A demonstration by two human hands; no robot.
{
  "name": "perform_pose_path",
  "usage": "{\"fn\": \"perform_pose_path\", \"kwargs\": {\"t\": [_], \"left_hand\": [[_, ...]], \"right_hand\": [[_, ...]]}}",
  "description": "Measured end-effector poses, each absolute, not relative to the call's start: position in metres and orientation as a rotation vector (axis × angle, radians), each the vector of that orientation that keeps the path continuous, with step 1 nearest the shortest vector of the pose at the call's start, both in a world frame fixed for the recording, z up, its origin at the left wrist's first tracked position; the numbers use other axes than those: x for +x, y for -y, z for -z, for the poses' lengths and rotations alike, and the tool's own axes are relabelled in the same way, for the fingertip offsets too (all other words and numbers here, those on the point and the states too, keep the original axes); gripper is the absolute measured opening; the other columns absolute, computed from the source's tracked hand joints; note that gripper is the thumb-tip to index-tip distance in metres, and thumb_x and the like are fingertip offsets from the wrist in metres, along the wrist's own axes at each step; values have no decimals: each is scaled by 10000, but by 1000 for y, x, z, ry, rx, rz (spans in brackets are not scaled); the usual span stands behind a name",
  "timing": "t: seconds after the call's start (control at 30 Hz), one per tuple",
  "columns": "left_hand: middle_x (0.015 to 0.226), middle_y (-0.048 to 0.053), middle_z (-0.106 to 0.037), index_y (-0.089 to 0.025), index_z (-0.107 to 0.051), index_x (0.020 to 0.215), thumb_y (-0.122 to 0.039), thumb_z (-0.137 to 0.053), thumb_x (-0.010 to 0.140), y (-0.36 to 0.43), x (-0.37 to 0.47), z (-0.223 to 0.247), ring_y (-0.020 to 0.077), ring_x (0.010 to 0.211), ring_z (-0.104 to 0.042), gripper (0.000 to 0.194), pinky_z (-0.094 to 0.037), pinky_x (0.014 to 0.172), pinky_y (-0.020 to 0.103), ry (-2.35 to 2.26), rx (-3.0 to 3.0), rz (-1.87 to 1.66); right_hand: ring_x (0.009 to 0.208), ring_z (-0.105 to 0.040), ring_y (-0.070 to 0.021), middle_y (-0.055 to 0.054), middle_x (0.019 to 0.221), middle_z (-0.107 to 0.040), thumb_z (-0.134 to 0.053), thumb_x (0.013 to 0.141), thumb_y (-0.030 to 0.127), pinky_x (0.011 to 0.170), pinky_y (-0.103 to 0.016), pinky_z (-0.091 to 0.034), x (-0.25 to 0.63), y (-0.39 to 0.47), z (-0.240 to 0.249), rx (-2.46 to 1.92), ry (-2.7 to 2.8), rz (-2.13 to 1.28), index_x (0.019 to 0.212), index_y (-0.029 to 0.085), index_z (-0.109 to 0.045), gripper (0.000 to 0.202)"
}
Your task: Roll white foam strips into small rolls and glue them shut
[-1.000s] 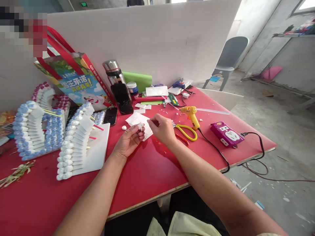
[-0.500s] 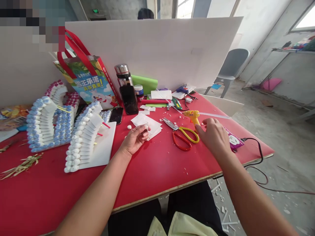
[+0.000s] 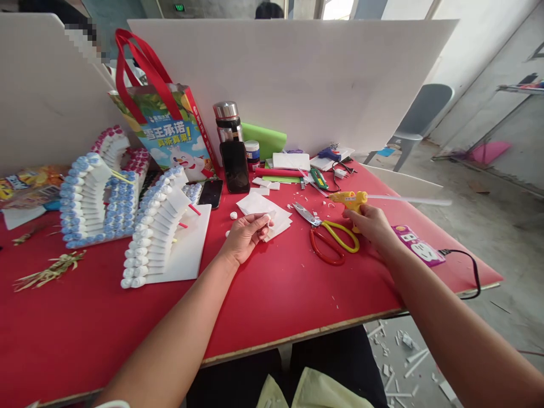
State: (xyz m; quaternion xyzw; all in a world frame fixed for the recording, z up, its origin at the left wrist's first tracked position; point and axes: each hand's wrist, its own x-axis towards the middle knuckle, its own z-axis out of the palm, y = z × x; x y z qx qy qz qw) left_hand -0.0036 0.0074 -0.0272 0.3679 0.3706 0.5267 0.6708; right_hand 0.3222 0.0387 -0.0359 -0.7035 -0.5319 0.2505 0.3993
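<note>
Over a stack of white paper sheets [image 3: 278,218], my left hand [image 3: 246,237] pinches a small white piece [image 3: 268,220] between thumb and fingertips. My right hand [image 3: 370,222] is closed around the handle of a yellow glue gun [image 3: 349,198], whose nozzle points left; a long clear glue stick [image 3: 408,199] sticks out of its back. Scissors [image 3: 329,241] with one red and one yellow handle lie between my hands. Left of my left hand stands a fan-shaped piece with white rounded tips [image 3: 148,232] on a white board [image 3: 191,249].
Blue-tipped fan pieces [image 3: 85,204] stand at the left. Behind are a colourful bag [image 3: 178,133], a flask [image 3: 228,119], a phone leaning upright [image 3: 235,167] and another lying flat [image 3: 211,194]. A purple packet [image 3: 419,246] and black cable [image 3: 471,258] lie at the right.
My right hand has closed around the glue gun's handle and the gun is lifted a little. My left hand still pinches the white piece. The view has shifted.
</note>
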Motion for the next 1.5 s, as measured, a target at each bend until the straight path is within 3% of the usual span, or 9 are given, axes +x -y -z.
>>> {"fn": "perform_pose_path", "kwargs": {"t": [0.2, 0.33, 0.43, 0.53, 0.77, 1.1, 1.5], "left_hand": [[766, 57, -665, -98, -751, 894, -284, -851, 694, -10, -6, 30, 48, 566, -492, 290, -367, 508, 196, -848, 824, -1199], [768, 62, -676, -97, -749, 884, -279, -858, 679, -13, -6, 30, 45, 560, -490, 296, -366, 506, 193, -882, 808, -1220], [777, 64, -679, -94, -745, 880, -277, -859, 677, -14, -7, 30, 46, 568, -499, 296, -371, 512, 189, -887, 808, -1228], [800, 65, -680, -93, -747, 918, -286, -845, 699, -14, -9, 30, 43, 575, -501, 307, -373, 517, 185, -877, 828, -1262], [800, 59, -694, -104, -743, 914, -295, -839, 708, -13, -10, 30, 46, 578, -519, 296, -417, 577, 202, -978, 842, -1352], [828, 68, -709, -105, -746, 926, -302, -827, 732, -13, -8, 32, 61, 626, -551, 289, -460, 635, 207, -991, 877, -1342], [835, 74, -720, -94, -752, 948, -275, -833, 728, -14, -7, 30, 50, 613, -568, 296, -480, 625, 179, -983, 846, -1321]], "right_hand": [[559, -479, -122, -47, 729, -648, -663, 768, 413, 514, -270, -371, 321, -17, 28, -1624, 1151, -631, 866, 152, -694, 280], [637, -502, -113, -75, 948, -675, -748, 743, 352, 536, -252, -405, 299, -4, 5, -1259, 1059, -940, 997, 186, -703, 306], [632, -489, -103, -49, 903, -634, -805, 715, 345, 548, -250, -426, 269, -2, -18, -1105, 1053, -1252, 926, 191, -702, 280], [597, -470, -109, -43, 832, -611, -756, 785, 435, 526, -268, -410, 237, -7, -26, -949, 1192, -1400, 822, 189, -672, 263], [560, -494, -125, -24, 644, -585, -661, 868, 511, 541, -285, -394, 210, -16, 11, -948, 1446, -1271, 751, 163, -677, 367], [602, -495, -140, -15, 657, -570, -641, 871, 519, 570, -290, -400, 213, -12, 20, -1013, 1696, -1236, 750, 176, -617, 365], [550, -333, -103, 31, 573, -380, -600, 874, 532, 520, -273, -297, 209, -7, 11, -1110, 1812, -1138, 648, 194, -456, 432]]}}
